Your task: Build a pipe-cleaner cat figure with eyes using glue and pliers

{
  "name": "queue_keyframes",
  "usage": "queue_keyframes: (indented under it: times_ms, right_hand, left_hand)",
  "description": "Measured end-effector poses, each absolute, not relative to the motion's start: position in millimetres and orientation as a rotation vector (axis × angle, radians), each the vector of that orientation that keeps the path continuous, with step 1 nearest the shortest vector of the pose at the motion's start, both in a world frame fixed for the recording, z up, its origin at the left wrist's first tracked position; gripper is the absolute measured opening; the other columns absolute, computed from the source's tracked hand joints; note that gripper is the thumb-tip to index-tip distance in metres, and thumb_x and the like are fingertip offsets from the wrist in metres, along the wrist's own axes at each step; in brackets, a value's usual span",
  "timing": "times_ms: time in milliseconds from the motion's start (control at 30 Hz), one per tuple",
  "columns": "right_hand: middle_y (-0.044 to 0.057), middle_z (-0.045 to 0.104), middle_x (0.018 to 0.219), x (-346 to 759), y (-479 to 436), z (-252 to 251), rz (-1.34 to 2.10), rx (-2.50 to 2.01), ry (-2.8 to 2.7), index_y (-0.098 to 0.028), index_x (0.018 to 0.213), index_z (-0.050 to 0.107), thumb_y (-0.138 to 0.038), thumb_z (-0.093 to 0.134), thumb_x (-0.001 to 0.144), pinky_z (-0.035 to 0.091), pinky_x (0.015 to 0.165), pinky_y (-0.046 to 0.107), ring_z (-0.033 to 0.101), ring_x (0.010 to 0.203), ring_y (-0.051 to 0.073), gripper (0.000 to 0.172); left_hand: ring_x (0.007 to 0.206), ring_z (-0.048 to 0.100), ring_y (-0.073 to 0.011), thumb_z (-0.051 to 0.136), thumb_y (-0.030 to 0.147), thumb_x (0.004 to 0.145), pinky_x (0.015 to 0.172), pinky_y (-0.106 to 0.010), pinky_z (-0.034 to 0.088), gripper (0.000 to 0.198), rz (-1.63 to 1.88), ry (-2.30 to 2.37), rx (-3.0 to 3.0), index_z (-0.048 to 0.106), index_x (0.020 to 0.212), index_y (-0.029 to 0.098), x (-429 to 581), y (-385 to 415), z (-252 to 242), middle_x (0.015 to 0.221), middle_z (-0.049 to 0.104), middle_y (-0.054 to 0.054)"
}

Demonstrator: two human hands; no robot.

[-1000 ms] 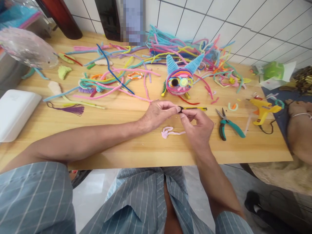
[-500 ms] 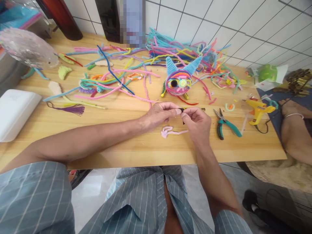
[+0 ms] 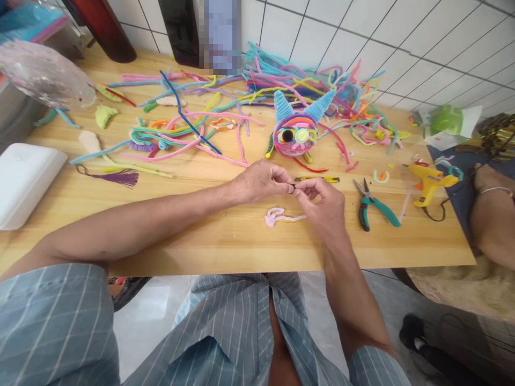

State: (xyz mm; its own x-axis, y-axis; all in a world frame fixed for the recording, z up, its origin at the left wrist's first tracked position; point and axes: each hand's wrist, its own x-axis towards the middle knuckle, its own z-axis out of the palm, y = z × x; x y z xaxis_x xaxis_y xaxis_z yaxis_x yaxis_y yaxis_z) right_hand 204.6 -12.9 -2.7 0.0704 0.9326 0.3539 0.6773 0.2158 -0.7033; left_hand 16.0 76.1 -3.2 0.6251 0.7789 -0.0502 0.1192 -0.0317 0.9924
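Note:
Above the table's front part, both my hands pinch a short black piece of pipe cleaner (image 3: 293,186), mostly hidden by the fingers. My left hand (image 3: 266,181) has its thumb and forefinger closed on one end. From the other side my right hand (image 3: 322,201) grips it with thumb and fingertips, touching the left. A pink pipe cleaner (image 3: 276,216) with a curled end lies just below them. Right behind the right hand is a yellow-and-black utility knife (image 3: 322,179). Farther back stands a round pipe-cleaner figure (image 3: 296,136) with blue horns and two unlike eyes.
Green-handled pliers (image 3: 376,206) and a yellow glue gun (image 3: 428,182) lie to the right. Many coloured pipe cleaners (image 3: 281,75) are heaped along the wall. A purple tassel (image 3: 116,176) and a white case (image 3: 30,182) are at left. Another person's arm (image 3: 493,214) is at the right edge.
Both hands have shifted slightly left with the black piece, which now shows less between the fingers. More of the utility knife is visible. The other things stay put.

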Motion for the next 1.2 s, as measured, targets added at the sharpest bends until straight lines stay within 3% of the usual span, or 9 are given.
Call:
queue_keyframes:
  times_ms: [233, 500, 700, 833, 1033, 1200]
  right_hand:
    - [0.0, 0.08, 0.084, 202, -14, -4, 0.273, -1.562, -1.606, -0.028, 0.087, 0.077, -0.024, 0.073, 0.087, 0.056, 0.075, 0.037, 0.068, 0.074, 0.019, 0.006]
    - [-0.001, 0.077, 0.078, 183, -18, -8, 0.506, -1.471, -1.312, -0.025, 0.088, 0.075, -0.029, 0.077, 0.088, 0.056, 0.07, 0.033, 0.068, 0.069, 0.017, 0.004]
    - [-0.003, 0.076, 0.077, 191, -10, -5, 0.781, -1.383, -1.108, -0.025, 0.09, 0.072, -0.032, 0.085, 0.074, 0.056, 0.065, 0.029, 0.066, 0.065, 0.014, 0.022]
    - [-0.001, 0.079, 0.08, 199, -8, -2, 0.824, -1.406, -1.159, -0.024, 0.089, 0.077, -0.029, 0.083, 0.074, 0.058, 0.07, 0.031, 0.069, 0.07, 0.015, 0.017]
    - [0.0, 0.081, 0.08, 207, -11, 0, 0.82, -1.453, -1.328, -0.023, 0.087, 0.079, -0.03, 0.08, 0.078, 0.056, 0.068, 0.031, 0.069, 0.07, 0.016, 0.011]
    - [-0.001, 0.077, 0.077, 208, -12, 0, 0.69, -1.479, -1.498, -0.022, 0.093, 0.08, -0.028, 0.076, 0.082, 0.054, 0.067, 0.031, 0.066, 0.068, 0.015, 0.013]
  left_hand:
    - [0.073, 0.066, -0.0136, 0.086, 0.036, 0.078, 0.071, -0.025, 0.049, 0.022, 0.79, 0.818, 1.389, 0.084, 0.083, 0.014, 20, 68, -13, 0.079, 0.08, -0.003]
    - [0.08, 0.067, -0.0141, 0.092, 0.048, 0.074, 0.079, -0.027, 0.053, 0.034, 0.988, 0.771, 1.072, 0.081, 0.082, 0.016, 30, 42, -13, 0.084, 0.08, -0.002]
    - [0.074, 0.062, -0.0105, 0.093, 0.043, 0.075, 0.074, -0.026, 0.049, 0.033, 0.914, 0.678, 1.003, 0.08, 0.089, 0.016, 31, 41, -17, 0.084, 0.077, -0.001]
    - [0.073, 0.061, -0.0106, 0.095, 0.043, 0.069, 0.074, -0.026, 0.048, 0.038, 0.805, 0.725, 1.057, 0.079, 0.087, 0.015, 25, 50, -12, 0.08, 0.074, 0.0]
    - [0.068, 0.062, -0.0091, 0.089, 0.021, 0.07, 0.071, -0.024, 0.047, 0.018, 0.55, 0.75, 1.125, 0.076, 0.079, 0.014, 19, 68, 4, 0.074, 0.073, 0.003]
    - [0.065, 0.06, -0.0095, 0.085, 0.022, 0.073, 0.064, -0.023, 0.044, 0.01, 0.466, 0.836, 1.298, 0.079, 0.076, 0.014, 17, 72, 8, 0.069, 0.073, 0.003]
